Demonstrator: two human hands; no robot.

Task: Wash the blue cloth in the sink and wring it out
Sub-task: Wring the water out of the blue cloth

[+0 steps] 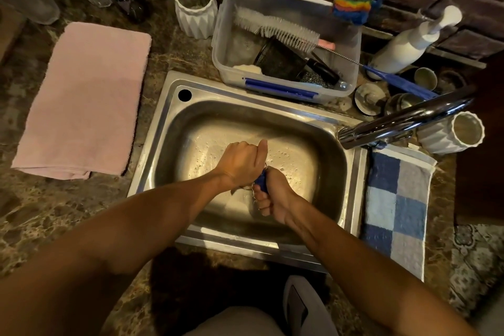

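Both my hands are fisted over the middle of the steel sink (174, 117). The blue cloth (261, 181) is bunched tight between them, and only a short dark-blue twist shows. My left hand (241, 162) grips its upper end with the thumb raised. My right hand (272, 196) grips the lower end just below and to the right, touching the left hand. Most of the cloth is hidden inside the fists. Foamy water and bubbles lie on the sink floor.
A chrome tap spout (403, 120) reaches over the sink's right rim. Behind the sink is a clear plastic tub (351, 63) with brushes. A pink towel (84, 98) lies left, a blue checked towel (395, 207) right. White ribbed cups and a soap pump bottle (406, 43) stand around.
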